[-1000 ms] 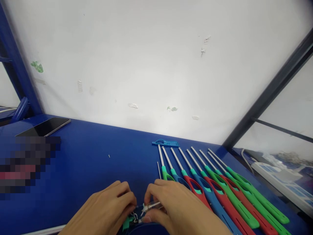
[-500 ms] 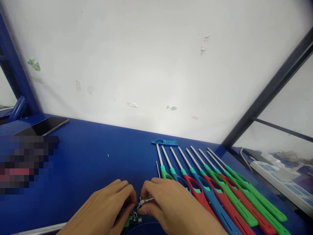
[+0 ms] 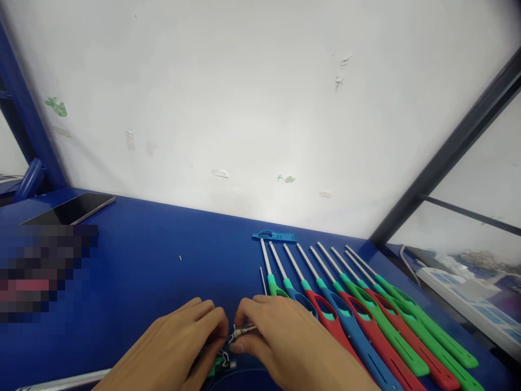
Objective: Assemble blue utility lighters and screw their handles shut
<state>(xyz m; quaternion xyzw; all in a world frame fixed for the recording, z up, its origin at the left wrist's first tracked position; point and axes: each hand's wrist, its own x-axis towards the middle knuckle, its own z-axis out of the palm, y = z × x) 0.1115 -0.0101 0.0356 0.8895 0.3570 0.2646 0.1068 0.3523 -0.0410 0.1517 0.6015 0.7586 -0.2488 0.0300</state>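
My left hand (image 3: 179,339) is closed low in the middle of the view, its fingertips curled around a small green plastic part (image 3: 214,367) with thin wires. Between the thumb and fingers of my right hand (image 3: 291,339) is a thin metal nozzle piece (image 3: 243,329). A wire runs from it toward the green part. Both hands are close together, fingertips almost meeting. Just right of them lie several long-necked lighters (image 3: 353,324) in red, blue and green, side by side. The lower ends of the held parts are partly hidden by my hands.
Behind the lighters lies a blue plastic half shell (image 3: 285,237). A thin metal rod (image 3: 262,280) is beside the leftmost lighter. A silvery tube (image 3: 65,381) lies at lower left, a phone (image 3: 81,208) at back left. White wall (image 3: 244,108) bounds the blue table (image 3: 142,260).
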